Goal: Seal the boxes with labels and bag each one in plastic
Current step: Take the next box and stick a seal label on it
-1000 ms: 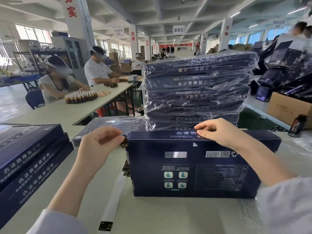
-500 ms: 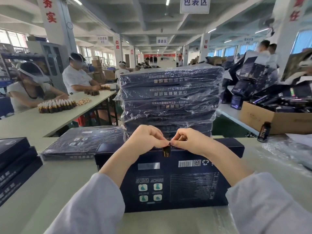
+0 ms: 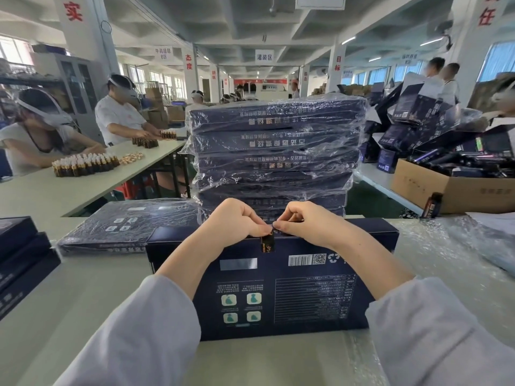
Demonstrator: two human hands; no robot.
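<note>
A dark blue box (image 3: 292, 291) lies flat in front of me, its printed back facing up. A small dark label (image 3: 267, 244) with gold print hangs over the box's far edge at the middle. My left hand (image 3: 235, 224) and my right hand (image 3: 306, 222) meet above it, fingers curled, both pinching the label's top end against the box's far side. The upper part of the label is hidden by my fingertips.
A tall stack of plastic-bagged boxes (image 3: 274, 154) stands just behind. One bagged box (image 3: 125, 227) lies to the left, unbagged boxes (image 3: 19, 260) at far left. Loose plastic (image 3: 473, 246) covers the table's right side. A cardboard carton (image 3: 451, 188) and other workers' tables lie beyond.
My left hand came from the box's left end to the middle, bringing the label; my right hand shifted to meet it. Both now hold the label at the far edge.
</note>
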